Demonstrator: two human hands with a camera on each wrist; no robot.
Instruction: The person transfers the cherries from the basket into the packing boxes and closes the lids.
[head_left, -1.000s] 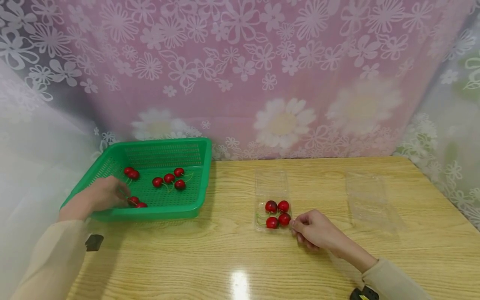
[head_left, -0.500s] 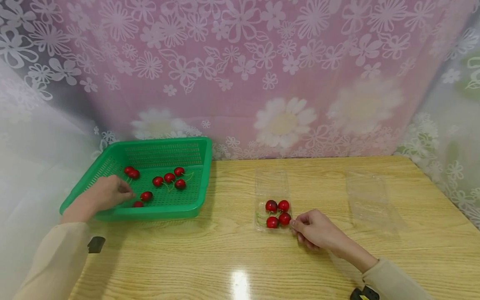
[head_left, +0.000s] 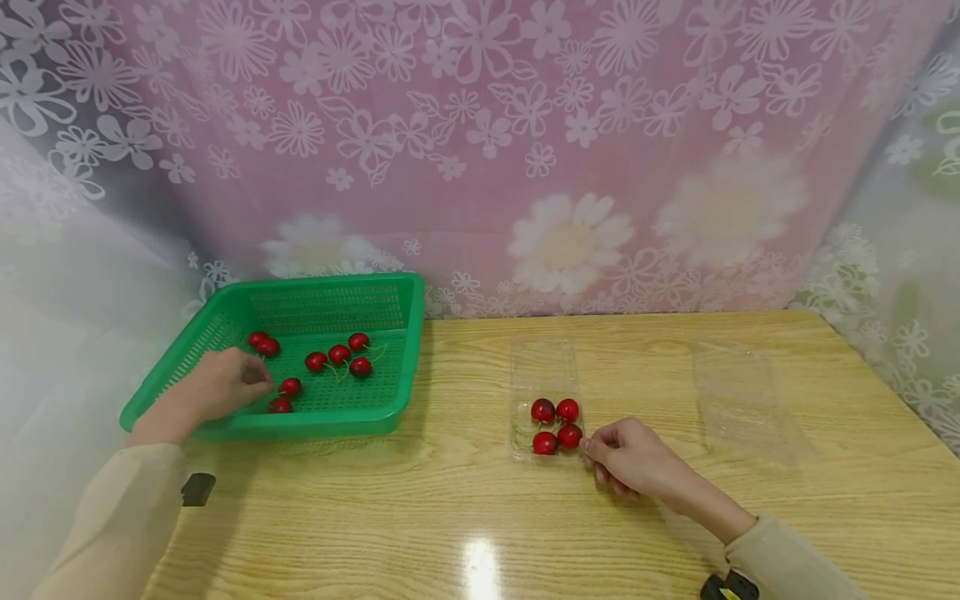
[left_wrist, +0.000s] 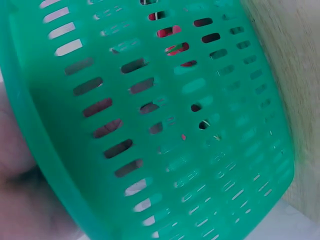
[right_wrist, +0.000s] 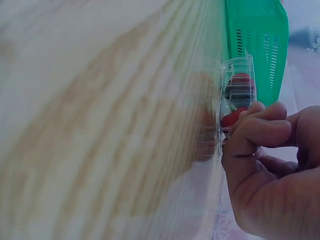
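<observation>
Two cherries (head_left: 289,387) shifted beside left fingers (head_left: 259,388): round, glossy, deep red.

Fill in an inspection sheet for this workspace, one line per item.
Surface: wood-grain table, glare patch near the front.
Job's things: green basket with eight red cherries visible; open transparent container holding four cherries.
Clutter: another piece of transparent plastic, lying on the right.
Grippers: left hand in the basket beside two cherries, grip unclear; right hand pinches the container's right edge.
Cables: nothing seen.
Surroundings: pink floral curtain behind, paler fabric at both sides.
</observation>
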